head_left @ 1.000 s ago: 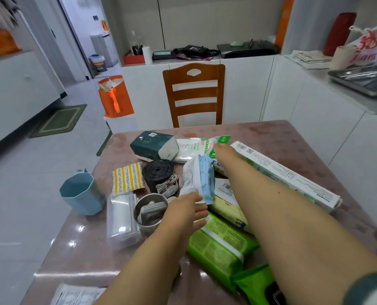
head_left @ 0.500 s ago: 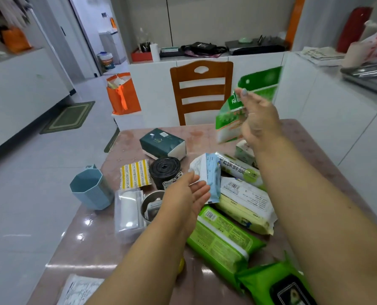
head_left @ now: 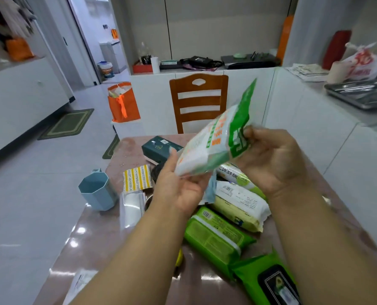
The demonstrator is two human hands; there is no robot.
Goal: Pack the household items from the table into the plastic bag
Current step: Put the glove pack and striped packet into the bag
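Step in hand: judged as the start of packing, with one item lifted and no bag opened yet. Both hands hold a green-and-white packet (head_left: 218, 137) up in mid frame, above the table (head_left: 126, 148), tilted with its green end toward the upper right. Right hand (head_left: 273, 159) has fingertips (head_left: 250, 132) pinching the green end of the packet; left hand (head_left: 178, 188) is palm up, fingers pressed loosely together under the packet's lower white corner, thumb (head_left: 172, 155) against its edge. The packet may be a pack of plastic bags, but its print is blurred, can't confirm. No open plastic bag for packing shows on the table, so the next move probably calls for opening this packet or finding a bag, then loading items one by one. Remaining items sit on the table, lower centre: two green wipe packs (head_left: 216, 236) (head_left: 264, 280), a yellow-white soft pack (head_left: 238, 203), a rolled pack with green print (head_left: 236, 175) just behind it, a dark green tissue box (head_left: 159, 148) at the far side, a yellow striped packet (head_left: 137, 178), a clear wrapped pack (head_left: 131, 208). Containers: the blue octagonal cup (head_left: 97, 191) at the left table edge, inside not visible from this angle; the orange tote bag (head_left: 122, 103) on the floor at upper left holds papers or packets, unclear which; a red-printed plastic bag (head_left: 363, 62) on the counter at upper right is filled and knotted, contents hidden; the metal tray (head_left: 361, 93) below it looks bare.
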